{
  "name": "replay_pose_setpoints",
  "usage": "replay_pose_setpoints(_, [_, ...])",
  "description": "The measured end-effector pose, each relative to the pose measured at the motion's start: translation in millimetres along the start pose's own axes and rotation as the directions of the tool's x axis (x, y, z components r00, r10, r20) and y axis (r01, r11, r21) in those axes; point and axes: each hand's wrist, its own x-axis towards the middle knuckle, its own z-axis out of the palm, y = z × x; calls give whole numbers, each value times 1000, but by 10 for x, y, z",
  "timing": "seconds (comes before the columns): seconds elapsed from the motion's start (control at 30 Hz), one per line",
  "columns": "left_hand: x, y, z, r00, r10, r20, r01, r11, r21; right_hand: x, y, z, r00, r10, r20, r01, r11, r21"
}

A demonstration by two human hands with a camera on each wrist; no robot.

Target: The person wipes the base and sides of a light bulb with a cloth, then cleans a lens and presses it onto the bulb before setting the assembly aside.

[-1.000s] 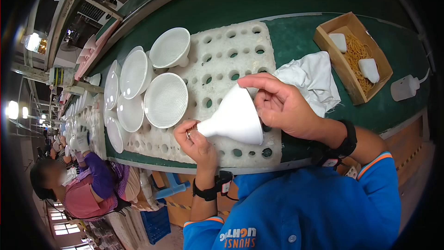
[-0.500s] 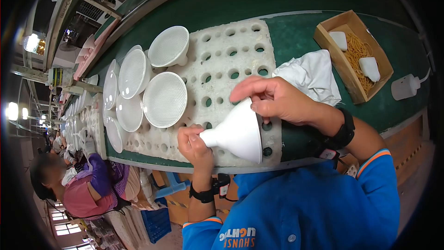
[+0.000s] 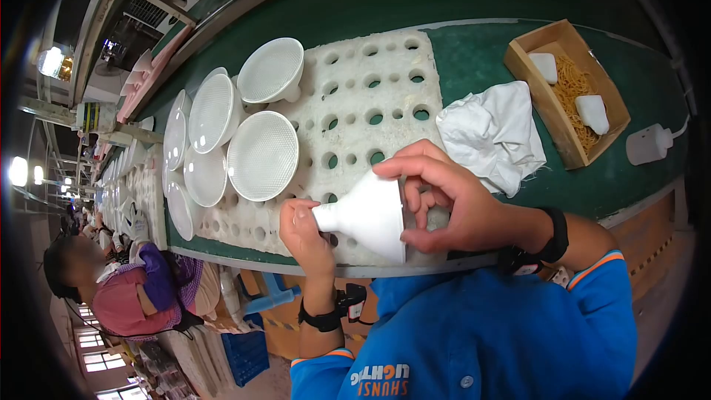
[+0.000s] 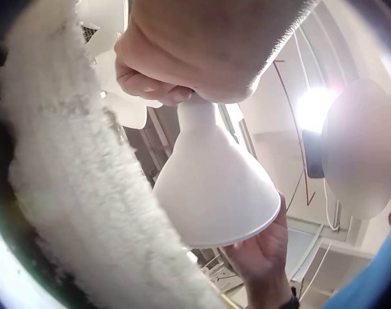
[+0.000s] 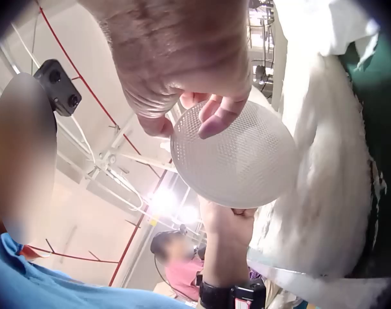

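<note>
A white cone-shaped lamp (image 3: 368,216) is held on its side above the near edge of the foam board. The left hand (image 3: 307,243) grips its narrow neck with curled fingers, and in the left wrist view that hand (image 4: 192,48) covers the neck's end. At the wide end, the right hand (image 3: 463,204) holds the rim between thumb and fingers. The right wrist view gives the lamp's textured round face (image 5: 240,158), with the thumb of the right hand (image 5: 182,71) at its edge and some fingertips over the face.
Several white lamps (image 3: 263,155) stand on the holed foam board (image 3: 385,89) at the left. Right of it lie a crumpled white cloth (image 3: 492,133), a wooden box (image 3: 548,115) with yellow bands, and a white bottle (image 3: 648,144). Another person (image 3: 133,289) is at the far left.
The lamp has shifted slightly left since the last frame and sits lower than in the earliest. The right hand's fingers have changed their place on the rim; the left keeps the neck.
</note>
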Motion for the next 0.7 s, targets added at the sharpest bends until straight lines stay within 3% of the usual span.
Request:
replay_pose_setpoints(0.07, [10, 102, -7, 974, -223, 41, 225, 973, -49, 20, -98, 21, 997, 65, 33, -63, 996, -67])
replay_pose_setpoints(0.17, [-27, 39, -6, 974, -226, 32, 228, 958, -174, 59, -107, 30, 993, 114, -24, -114, 993, 3])
replay_pose_setpoints(0.37, [-47, -156, 83, 995, 17, -96, -39, 970, -238, 102, -58, -10, 998, 17, 63, -19, 1000, 25])
replay_pose_setpoints(0.7, [-26, -324, 32, 976, 181, -117, -187, 981, -44, 104, -9, -53, 996, 52, 78, -56, 997, 57])
